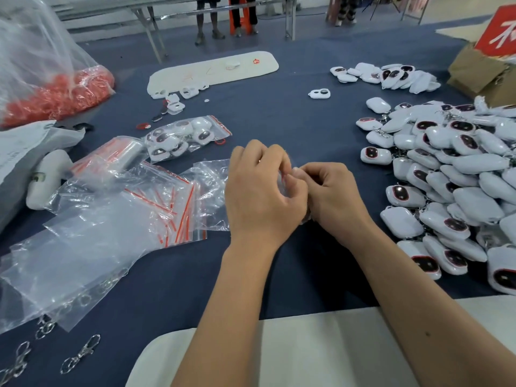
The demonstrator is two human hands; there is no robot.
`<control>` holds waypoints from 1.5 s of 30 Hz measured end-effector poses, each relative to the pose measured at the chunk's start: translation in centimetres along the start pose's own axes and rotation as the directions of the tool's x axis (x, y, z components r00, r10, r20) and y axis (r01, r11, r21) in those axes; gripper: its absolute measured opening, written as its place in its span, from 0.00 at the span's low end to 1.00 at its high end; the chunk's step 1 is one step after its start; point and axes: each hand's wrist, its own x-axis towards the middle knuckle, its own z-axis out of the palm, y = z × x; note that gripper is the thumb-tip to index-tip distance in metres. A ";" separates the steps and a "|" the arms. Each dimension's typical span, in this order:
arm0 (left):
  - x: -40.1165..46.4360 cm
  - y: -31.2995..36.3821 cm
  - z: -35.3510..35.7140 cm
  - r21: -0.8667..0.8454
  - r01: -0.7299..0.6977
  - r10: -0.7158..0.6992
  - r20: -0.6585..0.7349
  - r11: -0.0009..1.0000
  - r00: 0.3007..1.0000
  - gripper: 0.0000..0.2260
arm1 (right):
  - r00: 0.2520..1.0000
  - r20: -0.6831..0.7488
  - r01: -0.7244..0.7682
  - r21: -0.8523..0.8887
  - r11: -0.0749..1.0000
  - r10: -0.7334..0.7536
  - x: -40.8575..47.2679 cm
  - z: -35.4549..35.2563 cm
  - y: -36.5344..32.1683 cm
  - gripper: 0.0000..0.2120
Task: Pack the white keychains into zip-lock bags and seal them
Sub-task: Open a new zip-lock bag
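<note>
Left hand [259,188] and right hand [332,196] both pinch a small clear zip-lock bag [284,185] mid-table, contents hidden, likely opening or sealing it; next needs a keychain from the white keychain pile [452,191] at right.

Your loose white keychains [458,188] sit heaped on the blue cloth at your right, oblong white shells, many showing a dark oval face with a red rim, some with metal clasps. A smaller cluster [391,75] lies farther back. One filled zip-lock bag [185,136] with red strip lies ahead left, several keychains inside. Empty zip-lock bags [156,202] are strewn at your left, clear, crumpled, overlapping.
</note>
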 end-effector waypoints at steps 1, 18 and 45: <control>0.1 0.0 0.0 -0.053 0.034 -0.034 0.004 0.998 0.999 0.04 | 1.000 -0.021 0.003 -0.038 0.999 -0.003 0.1 0.0 0.2 0.18; -1.0 -3.0 0.3 0.515 0.332 -0.518 0.271 0.790 0.812 0.22 | 0.984 -0.180 -0.012 -0.047 0.999 0.003 -0.1 0.6 0.1 0.11; -0.8 -1.9 0.0 0.574 0.457 -0.640 0.158 0.679 0.752 0.28 | 0.922 -0.351 -0.129 -0.677 0.725 -0.164 0.7 -2.1 1.0 0.24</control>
